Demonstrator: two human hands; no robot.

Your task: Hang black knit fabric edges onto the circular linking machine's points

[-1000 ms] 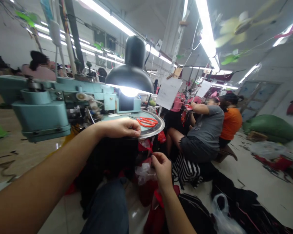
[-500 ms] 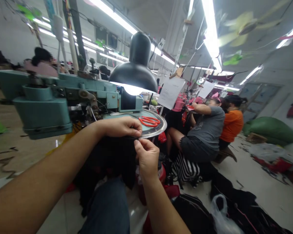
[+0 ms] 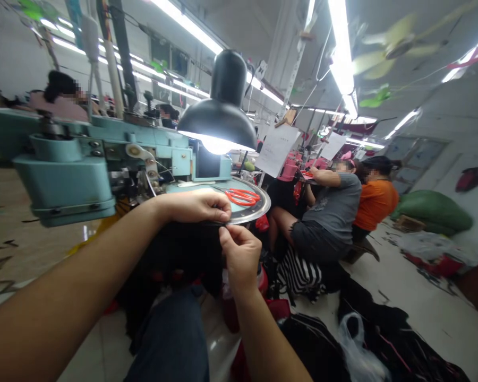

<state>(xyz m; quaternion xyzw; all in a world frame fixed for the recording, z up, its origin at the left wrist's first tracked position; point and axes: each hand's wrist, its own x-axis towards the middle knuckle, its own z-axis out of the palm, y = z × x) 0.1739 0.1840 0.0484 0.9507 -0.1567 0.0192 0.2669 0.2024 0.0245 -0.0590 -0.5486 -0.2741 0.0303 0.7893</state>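
My left hand (image 3: 201, 206) is closed in a pinch at the front edge of the round machine table, on the top edge of a black cloth (image 3: 179, 246). Just below and to the right, my right hand (image 3: 241, 252) pinches the same cloth edge between thumb and forefinger. The fingertips of both hands almost meet. From them the black cloth hangs down over my lap. Orange-handled scissors (image 3: 242, 197) lie on the table (image 3: 263, 204) beyond my fingers. A lit black lamp (image 3: 219, 116) hangs right above.
A teal sewing machine (image 3: 63, 175) fills the left side. Two co-workers sit at the right, one in a grey shirt (image 3: 334, 201), one in an orange shirt (image 3: 376, 204). Dark garments (image 3: 382, 318) and a clear plastic bag (image 3: 358, 350) lie on the floor. A paper sheet (image 3: 276, 148) hangs behind the lamp.
The view has shifted slightly, so the machine and room sit a little further left. Both hands keep their pinch on the cloth, almost unmoved.
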